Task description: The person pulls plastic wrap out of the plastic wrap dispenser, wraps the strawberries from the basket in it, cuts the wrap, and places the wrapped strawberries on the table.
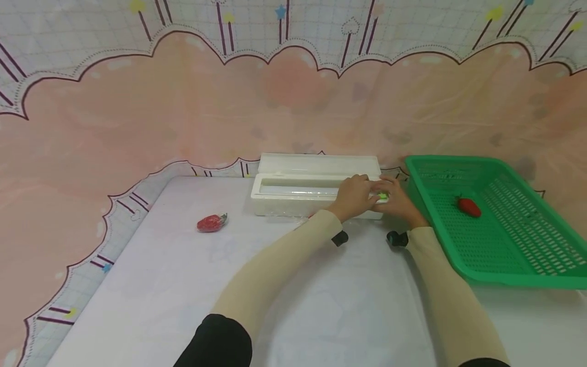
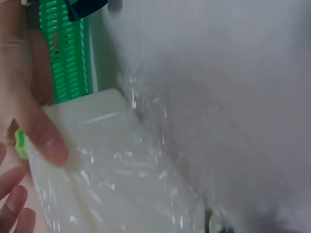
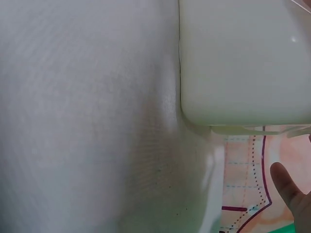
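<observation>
A white cling film box (image 1: 293, 206) stands lengthwise with its lid raised at the back. Clear film (image 2: 160, 121) hangs over its front onto the table. My right hand (image 1: 398, 204) grips the box's right end, thumb pressed on the front face. Close beside it, my left hand (image 1: 353, 198) reaches over the right part of the box. In the left wrist view its fingers (image 2: 14, 201) are loosely bent near a green slide cutter (image 2: 20, 144). Green leaves (image 2: 208, 221) and a bit of red show at the film's lower edge, mostly hidden by my left forearm in the head view.
A strawberry (image 1: 212, 223) that looks wrapped in film lies left of the box on the white tabletop (image 1: 151, 285). To the right stands a green plastic basket (image 1: 486, 270) with one strawberry (image 1: 469, 207) inside. A patterned cloth (image 1: 229, 112) covers the area behind.
</observation>
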A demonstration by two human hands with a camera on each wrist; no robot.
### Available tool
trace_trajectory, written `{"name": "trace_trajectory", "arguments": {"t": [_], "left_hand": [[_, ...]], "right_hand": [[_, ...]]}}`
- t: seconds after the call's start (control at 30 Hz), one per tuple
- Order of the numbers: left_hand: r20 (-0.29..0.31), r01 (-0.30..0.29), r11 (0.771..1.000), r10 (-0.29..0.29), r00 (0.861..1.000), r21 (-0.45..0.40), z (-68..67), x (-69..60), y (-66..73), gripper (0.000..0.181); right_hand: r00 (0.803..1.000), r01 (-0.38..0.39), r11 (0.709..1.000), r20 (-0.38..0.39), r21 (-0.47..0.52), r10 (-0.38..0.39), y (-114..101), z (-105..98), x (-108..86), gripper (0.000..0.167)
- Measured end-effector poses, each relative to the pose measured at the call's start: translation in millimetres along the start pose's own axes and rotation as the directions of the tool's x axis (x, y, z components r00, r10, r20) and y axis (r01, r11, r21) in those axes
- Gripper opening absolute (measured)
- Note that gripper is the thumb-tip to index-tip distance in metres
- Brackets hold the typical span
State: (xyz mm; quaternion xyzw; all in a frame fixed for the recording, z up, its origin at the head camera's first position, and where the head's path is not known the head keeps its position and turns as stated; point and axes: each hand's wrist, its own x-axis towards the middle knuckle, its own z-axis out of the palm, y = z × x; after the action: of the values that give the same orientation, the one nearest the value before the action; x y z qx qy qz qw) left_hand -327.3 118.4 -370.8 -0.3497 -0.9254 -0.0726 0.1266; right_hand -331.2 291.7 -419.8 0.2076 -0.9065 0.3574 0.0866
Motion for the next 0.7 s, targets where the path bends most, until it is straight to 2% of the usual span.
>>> {"name": "trace_trajectory", "arguments": {"t": [0.2, 0.33, 0.7], "left_hand": [[-0.016, 0.052, 0.998, -0.053, 0.998, -0.027, 6.6, 5.7, 8.5, 0.032], [-0.011, 0.069, 0.996, -0.07, 0.997, -0.06, 9.2, 8.0, 9.0, 0.027], [0.061, 0.01, 1.0, -0.01, 0.998, 0.003, 8.4, 12.9, 1.1, 0.022]], "right_hand": [[0.997, -0.075, 0.997, 0.014, 0.023, 0.074, -3, -1, -0.1, 0.044], [0.993, -0.115, 0.993, 0.021, 0.029, 0.115, -7, -1, 1.5, 0.046], [0.99, -0.136, 0.989, 0.031, 0.055, 0.134, -8, 0, 0.4, 0.04]]}}
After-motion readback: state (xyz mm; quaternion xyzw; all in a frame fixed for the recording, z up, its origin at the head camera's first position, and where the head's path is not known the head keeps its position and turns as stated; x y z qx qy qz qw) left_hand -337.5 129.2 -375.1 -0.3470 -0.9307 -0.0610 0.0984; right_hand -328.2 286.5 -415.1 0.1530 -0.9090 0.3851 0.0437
